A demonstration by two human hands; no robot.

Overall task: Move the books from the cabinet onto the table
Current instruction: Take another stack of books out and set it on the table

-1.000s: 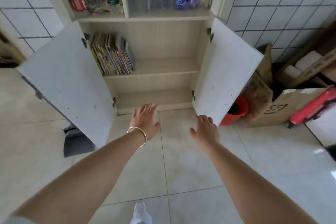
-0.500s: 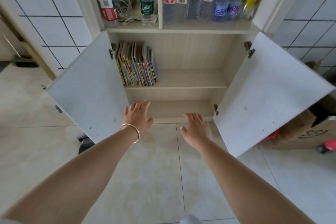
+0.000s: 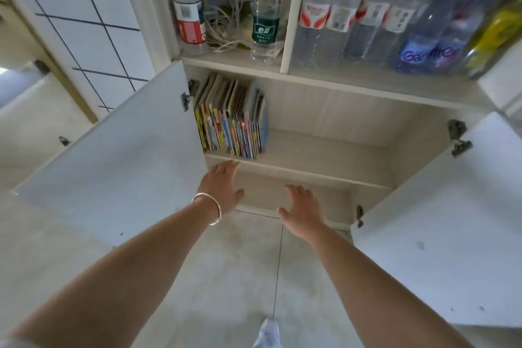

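The cabinet [image 3: 324,110] stands with both lower doors swung wide. The books [image 3: 233,118] stand upright in a tight row at the left end of the middle shelf [image 3: 324,155], pressed against the left wall of the cabinet just behind the hinge of the left door [image 3: 118,161]. Their coloured spines face outward and the rest of that shelf runs bare to the right.

The left hand [image 3: 221,186] reaches forward with its fingers straight and together, the grip wide and holding nothing; its fingertips lie at the front edge of the shelf just below the books, apart from them. A thin metal bangle [image 3: 209,207] circles that wrist. The right hand [image 3: 303,210] is stretched out lower and to the right, in front of the bottom compartment, palm down, fingers relaxed, the grip wide and empty too.

The right door [image 3: 446,223] hangs open at the right edge. On the upper shelf stand water bottles [image 3: 353,14], a bottle with a red label [image 3: 189,14], a bottle with a green label [image 3: 264,20] and a tangle of cables [image 3: 223,22]. A shoe [image 3: 267,333] shows on the tiled floor [image 3: 226,277].
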